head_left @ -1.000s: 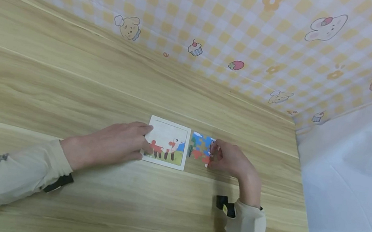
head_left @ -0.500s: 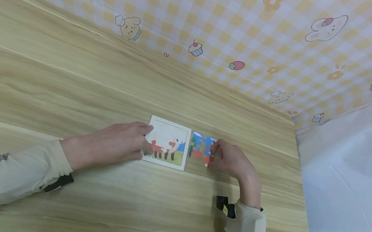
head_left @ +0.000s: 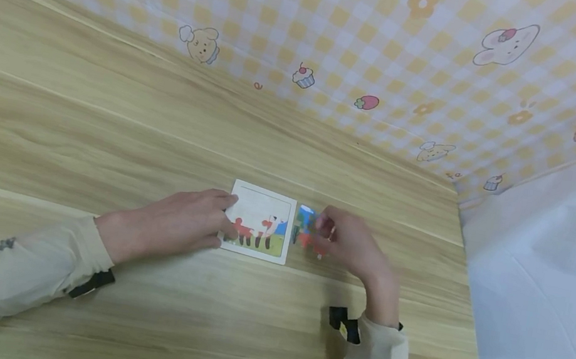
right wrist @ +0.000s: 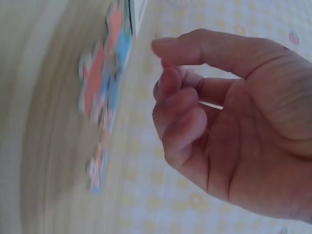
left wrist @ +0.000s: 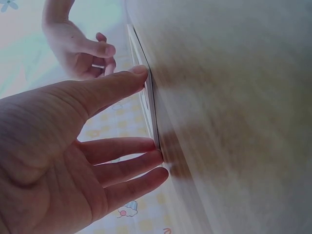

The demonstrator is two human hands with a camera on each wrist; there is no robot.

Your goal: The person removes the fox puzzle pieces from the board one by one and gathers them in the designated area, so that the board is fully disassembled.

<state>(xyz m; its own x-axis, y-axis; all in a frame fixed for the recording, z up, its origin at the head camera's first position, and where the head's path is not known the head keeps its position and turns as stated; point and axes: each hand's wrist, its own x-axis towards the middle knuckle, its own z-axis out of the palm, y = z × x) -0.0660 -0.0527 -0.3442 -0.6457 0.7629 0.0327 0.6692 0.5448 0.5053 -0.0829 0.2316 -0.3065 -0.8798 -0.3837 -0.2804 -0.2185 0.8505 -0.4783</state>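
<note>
Wood-grained table [head_left: 219, 314], yellow-checked cartoon-printed backdrop [head_left: 346, 37] behind, and a whitish surface [head_left: 553, 268], perhaps sheeting, to the right.

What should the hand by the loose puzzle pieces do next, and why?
Perhaps the right hand should bring one of the loose jigsaw pieces over the puzzle tray: the tray's upper part is bare, the pieces lie beside it, and the left hand touches its edge. I can't tell if the right hand pinches one.

Smooth wood-grain tabletop [head_left: 217, 326] with a faint sheen
At the frame's centre, the puzzle tray [head_left: 259, 204] looks smooth and matt, the printed puzzle pieces [head_left: 307, 216] glossier; matt cloth sleeves [head_left: 32, 270] below left and right; lightly creased, soft-sheened sheeting [head_left: 562, 282] at right; smooth checked covering [head_left: 270, 11], cloth or paper, above.
</note>
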